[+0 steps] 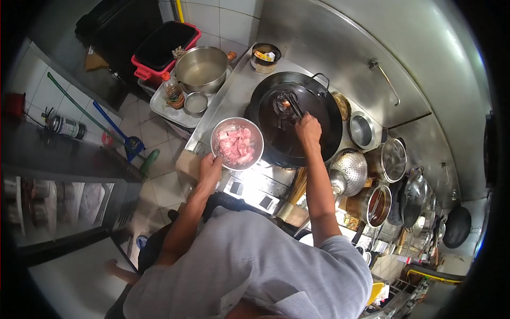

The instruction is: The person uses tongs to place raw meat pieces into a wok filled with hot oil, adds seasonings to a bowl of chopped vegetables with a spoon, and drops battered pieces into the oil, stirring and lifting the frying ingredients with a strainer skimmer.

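Note:
My left hand grips the near rim of a metal bowl. Pieces of raw pink meat lie in this bowl, which is held just left of a large black wok. Over the wok, my right hand is closed around a dark utensil that reaches down into it. The utensil's exact kind is hard to make out. Near its far end shows a small orange-brown spot, and dark liquid seems to cover the wok's bottom.
Left of the stove stand a large metal pot, a sauce bottle and a small metal cup. A perforated ladle and several pots line the right side. Another person's hand appears at lower left.

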`<action>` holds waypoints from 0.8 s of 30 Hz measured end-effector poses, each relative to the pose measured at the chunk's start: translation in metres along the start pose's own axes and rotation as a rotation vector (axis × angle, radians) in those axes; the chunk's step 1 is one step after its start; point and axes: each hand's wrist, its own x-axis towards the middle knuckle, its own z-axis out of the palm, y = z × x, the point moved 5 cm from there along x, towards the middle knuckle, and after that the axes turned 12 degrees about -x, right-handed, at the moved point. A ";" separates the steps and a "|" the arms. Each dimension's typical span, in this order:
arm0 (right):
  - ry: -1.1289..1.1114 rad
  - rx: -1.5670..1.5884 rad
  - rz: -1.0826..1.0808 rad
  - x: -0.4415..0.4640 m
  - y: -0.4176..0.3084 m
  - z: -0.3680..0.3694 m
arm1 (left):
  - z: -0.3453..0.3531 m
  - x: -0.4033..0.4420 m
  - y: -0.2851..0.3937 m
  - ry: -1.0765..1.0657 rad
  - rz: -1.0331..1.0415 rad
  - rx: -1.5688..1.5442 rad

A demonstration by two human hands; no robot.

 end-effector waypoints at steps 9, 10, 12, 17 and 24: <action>-0.183 0.349 -0.174 -0.129 -0.042 -0.104 | 0.008 0.024 0.004 -0.042 0.087 0.117; -0.229 0.319 -0.174 -0.138 -0.046 -0.108 | 0.011 0.028 0.002 -0.053 0.088 0.119; -0.252 0.280 -0.180 -0.150 -0.048 -0.105 | 0.014 0.034 0.000 -0.053 0.139 0.147; -0.247 0.118 -0.243 -0.165 -0.062 -0.083 | 0.027 0.027 0.017 -0.072 0.231 0.249; -0.094 0.220 -0.250 -0.160 -0.048 -0.114 | 0.027 0.028 0.006 -0.084 0.183 0.164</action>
